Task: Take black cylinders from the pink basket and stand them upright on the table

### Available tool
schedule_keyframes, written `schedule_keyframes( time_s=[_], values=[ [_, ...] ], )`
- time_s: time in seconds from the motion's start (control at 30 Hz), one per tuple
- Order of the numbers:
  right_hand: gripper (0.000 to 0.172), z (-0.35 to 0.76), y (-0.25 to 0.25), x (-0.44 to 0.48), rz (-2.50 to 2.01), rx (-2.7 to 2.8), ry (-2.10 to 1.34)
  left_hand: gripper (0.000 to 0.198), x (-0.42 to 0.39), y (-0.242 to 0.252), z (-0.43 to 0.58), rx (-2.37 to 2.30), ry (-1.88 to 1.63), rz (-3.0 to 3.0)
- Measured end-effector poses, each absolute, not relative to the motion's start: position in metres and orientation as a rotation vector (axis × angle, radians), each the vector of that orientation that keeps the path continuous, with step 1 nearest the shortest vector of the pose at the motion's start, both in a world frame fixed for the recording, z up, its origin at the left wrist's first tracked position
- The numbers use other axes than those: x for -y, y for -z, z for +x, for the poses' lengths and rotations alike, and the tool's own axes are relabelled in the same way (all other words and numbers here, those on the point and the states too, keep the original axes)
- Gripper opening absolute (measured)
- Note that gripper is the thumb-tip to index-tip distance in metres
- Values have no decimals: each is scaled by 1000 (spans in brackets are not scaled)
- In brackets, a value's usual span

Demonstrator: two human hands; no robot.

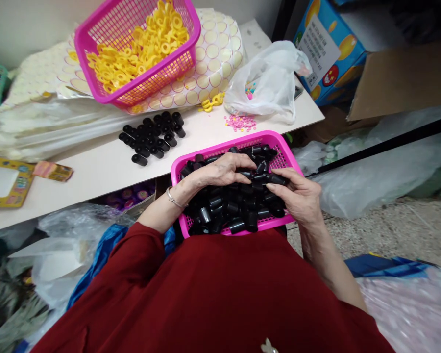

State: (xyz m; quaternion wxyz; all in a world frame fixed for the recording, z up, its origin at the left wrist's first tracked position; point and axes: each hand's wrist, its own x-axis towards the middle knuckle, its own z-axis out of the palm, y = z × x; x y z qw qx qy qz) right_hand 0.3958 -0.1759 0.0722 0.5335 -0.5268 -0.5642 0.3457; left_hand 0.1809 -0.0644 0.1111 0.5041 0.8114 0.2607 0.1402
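Note:
A pink basket [176, 171] in front of my body is filled with short black plastic tubes [237, 225]. Over its middle, my left hand [224, 169] has thumb and fingers curled around one black tube [246, 173]. My right hand [299, 193], at the basket's right side, pinches another black tube [277, 179] between thumb and fingers. The two held tubes lie low over the pile, close to each other. On the table just beyond the basket, a group of similar black tubes [150, 135] stands and lies together, apart from both hands.
At the back of the table [88, 184] a second pink basket [147, 81] holds yellow plastic pieces [132, 54]. Small pink beads [240, 122] lie beside a white plastic bag [270, 81]. A blue carton [327, 54] stands to the right; a yellow-framed card [9, 181] lies left.

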Motion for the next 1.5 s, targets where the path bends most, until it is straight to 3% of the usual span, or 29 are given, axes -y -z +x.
schedule_keyframes(
  time_s=[0.23, 0.43, 0.63, 0.83, 0.97, 1.07, 1.17, 1.5],
  values=[
    [24, 397, -58, 176, -1284, 1462, -864, 22, 71, -115, 180, -526, 185, 2511],
    [22, 398, -59, 176, -1321, 1500, -823, 20, 90, -104, 206, -692, 439, 2493],
    [22, 399, -62, 184, -1316, 1474, -776, 15, 84, -96, 215, -909, 128, 2290],
    [22, 390, -76, 188, -1298, 1474, -637, 28, 79, -106, 205, -862, -423, 1378],
    [23, 381, -78, 185, -1302, 1526, -555, 33, 83, -105, 208, -857, -510, 862],
    [23, 376, -74, 183, -1297, 1553, -490, 25, 84, -104, 212, -887, -500, 636],
    [23, 371, -71, 182, -1312, 1567, -390, 18, 86, -106, 213, -897, -502, 529],
    [27, 360, -71, 178, -1319, 1648, -127, 23, 100, -109, 223, -916, -675, 441]
  ],
)
